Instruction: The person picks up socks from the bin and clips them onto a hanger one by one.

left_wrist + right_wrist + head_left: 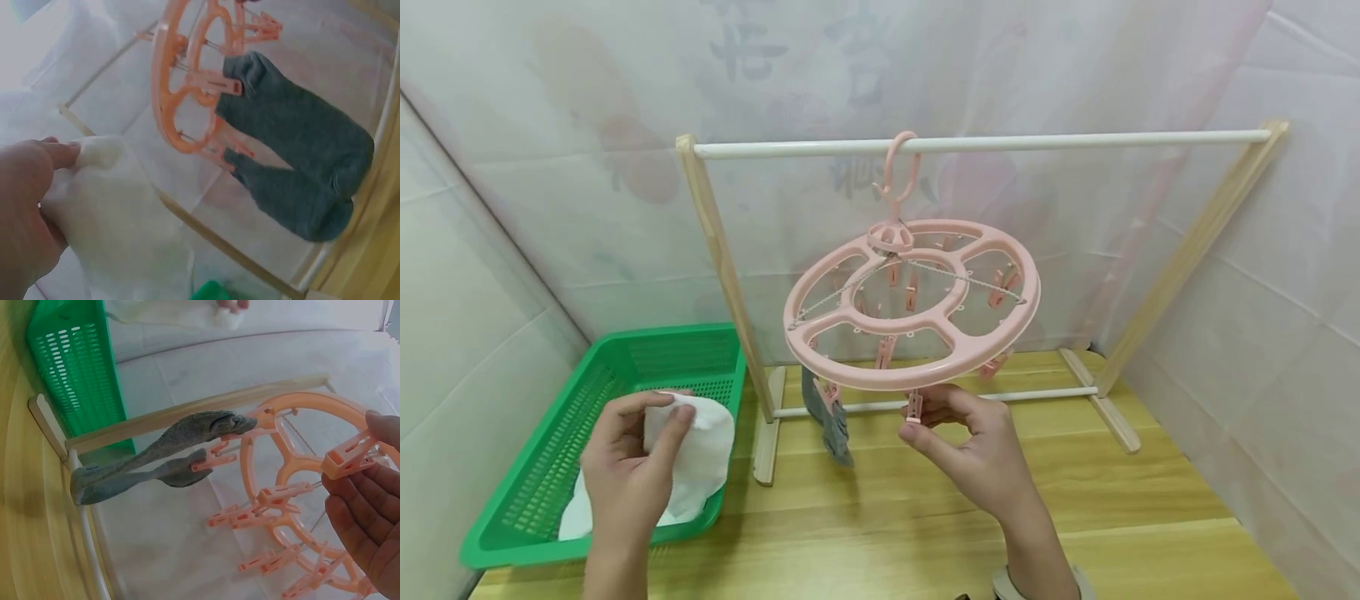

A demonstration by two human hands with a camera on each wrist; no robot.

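Note:
A limp piece of white cloth with a rounded edge hangs from my left hand, pinched between thumb and fingers over the green basket. My right hand holds a pink clothes peg at the near rim of a round pink drying hanger. In the right wrist view, thumb and fingers are on either side of that peg. Two grey socks hang from pegs on the hanger's left side, between my hands.
The hanger hooks over a white rail on a wooden-legged stand. More pink pegs dangle around the rings. At the left, the green basket contains more white cloth. Pale curtains enclose the wood-grain table.

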